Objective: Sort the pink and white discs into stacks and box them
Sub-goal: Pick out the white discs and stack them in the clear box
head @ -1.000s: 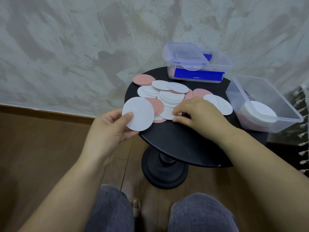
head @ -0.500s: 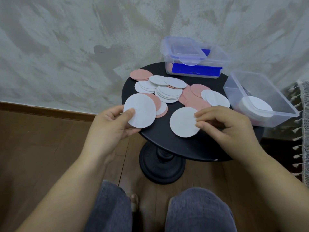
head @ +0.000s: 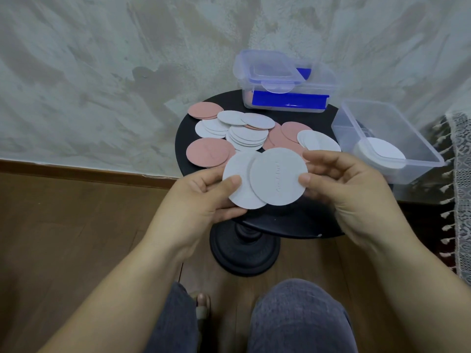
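Observation:
Above the near edge of the round black table [head: 280,225], my left hand [head: 201,200] pinches a white disc [head: 239,184]. My right hand [head: 349,189] holds a second white disc [head: 279,175] that overlaps the first one on its right side. Behind them, several pink discs [head: 207,151] and white discs [head: 248,136] lie loose and in small heaps on the table. An open clear box [head: 397,138] at the right holds a stack of white discs [head: 382,152].
A lidded clear box with blue contents [head: 285,85] stands at the table's back by the plaster wall. A fringed rug [head: 458,189] lies at the right. The table's pedestal base [head: 244,250] stands on wooden floor, with my knees below.
My right hand lifted a white disc off the table and brought it left, onto the disc held by my left hand. My left hand moved slightly right and lower.

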